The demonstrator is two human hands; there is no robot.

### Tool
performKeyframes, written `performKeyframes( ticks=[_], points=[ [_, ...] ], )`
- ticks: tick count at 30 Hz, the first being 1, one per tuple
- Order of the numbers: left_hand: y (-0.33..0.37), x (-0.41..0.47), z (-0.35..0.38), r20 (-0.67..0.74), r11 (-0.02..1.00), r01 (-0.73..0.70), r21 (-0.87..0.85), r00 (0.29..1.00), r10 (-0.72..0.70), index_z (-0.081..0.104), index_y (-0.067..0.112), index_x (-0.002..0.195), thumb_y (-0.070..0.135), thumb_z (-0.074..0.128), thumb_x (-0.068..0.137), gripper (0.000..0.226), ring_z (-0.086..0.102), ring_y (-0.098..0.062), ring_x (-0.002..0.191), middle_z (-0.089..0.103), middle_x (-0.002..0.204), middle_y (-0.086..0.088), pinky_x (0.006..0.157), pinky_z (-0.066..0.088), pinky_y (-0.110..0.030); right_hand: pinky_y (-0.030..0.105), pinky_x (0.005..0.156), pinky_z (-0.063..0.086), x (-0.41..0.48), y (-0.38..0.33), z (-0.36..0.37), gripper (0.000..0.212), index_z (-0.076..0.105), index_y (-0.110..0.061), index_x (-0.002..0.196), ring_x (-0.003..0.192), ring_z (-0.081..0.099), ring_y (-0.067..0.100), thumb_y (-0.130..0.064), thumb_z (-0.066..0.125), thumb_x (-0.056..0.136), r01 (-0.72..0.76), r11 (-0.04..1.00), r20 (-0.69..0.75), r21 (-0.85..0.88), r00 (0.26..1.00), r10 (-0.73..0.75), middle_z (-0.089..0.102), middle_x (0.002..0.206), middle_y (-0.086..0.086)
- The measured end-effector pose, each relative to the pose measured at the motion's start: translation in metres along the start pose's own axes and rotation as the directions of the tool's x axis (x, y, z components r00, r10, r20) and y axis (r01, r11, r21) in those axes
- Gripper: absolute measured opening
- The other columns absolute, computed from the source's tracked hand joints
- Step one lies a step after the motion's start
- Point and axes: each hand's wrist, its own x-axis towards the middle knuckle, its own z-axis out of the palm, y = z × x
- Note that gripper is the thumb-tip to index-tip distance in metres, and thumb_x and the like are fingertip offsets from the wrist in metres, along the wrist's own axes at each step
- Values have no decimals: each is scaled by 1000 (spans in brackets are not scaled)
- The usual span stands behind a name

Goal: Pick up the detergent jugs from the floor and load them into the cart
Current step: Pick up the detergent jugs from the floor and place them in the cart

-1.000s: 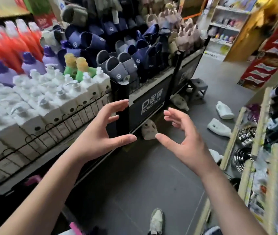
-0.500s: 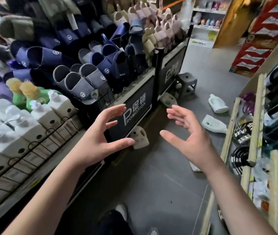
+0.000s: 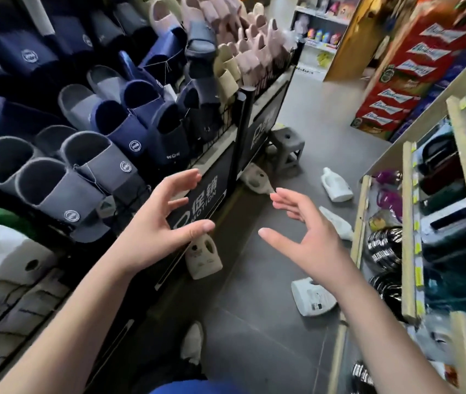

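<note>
Walking closer, both hands, left hand [image 3: 160, 223] and right hand [image 3: 305, 237], spread apart and empty; nearest detergent jug [image 3: 203, 258] on floor [image 3: 254, 336] now almost within reach.

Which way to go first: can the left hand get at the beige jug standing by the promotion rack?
Probably yes: the left hand is open and empty above the beige jug, with bare floor around it, though it must come down.

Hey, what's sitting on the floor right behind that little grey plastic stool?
Behind the grey stool only bare grey floor shows, running toward the stacked red cartons. The stool's own body hides the patch directly beneath it.
</note>
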Motion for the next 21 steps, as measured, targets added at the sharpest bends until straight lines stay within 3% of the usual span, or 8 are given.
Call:
performKeyframes(
  ticks=[6, 12, 18, 21],
  points=[
    [-46, 78, -10, 17, 996, 67, -57, 998, -66, 43, 28, 155, 56, 83, 79, 90, 47, -11, 147, 55, 152, 11, 119, 43, -44, 33, 117, 43, 75, 25, 15, 69, 51, -27, 147, 134, 56, 2, -31, 85, 86, -68, 998, 33, -11, 997, 68, 61, 142, -16],
    [-99, 112, 12, -37, 967, 236, -99, 970, -240, 47, 30, 151, 54, 81, 77, 86, 50, -4, 143, 57, 149, 16, 120, 44, -42, 32, 116, 43, 137, 79, 30, 66, 52, -27, 145, 134, 56, 1, -29, 85, 87, -144, 989, 126, 16, 982, 141, 61, 142, -17],
    [-184, 127, 63, -144, 882, 432, -190, 876, -460, 48, 38, 146, 57, 80, 74, 81, 50, 1, 142, 58, 148, 15, 121, 43, -41, 37, 117, 44, 195, 177, 66, 63, 52, -36, 142, 133, 57, 1, -33, 84, 87, -252, 965, 235, 68, 944, 230, 62, 141, -20],
    [-252, 130, 100, -168, 832, 513, -213, 819, -548, 44, 39, 151, 60, 81, 73, 89, 49, 3, 141, 55, 149, 18, 122, 42, -41, 37, 118, 43, 217, 248, 101, 63, 52, -38, 141, 132, 57, -1, -34, 84, 87, -315, 947, 274, 71, 919, 285, 62, 139, -20]
  ],
)
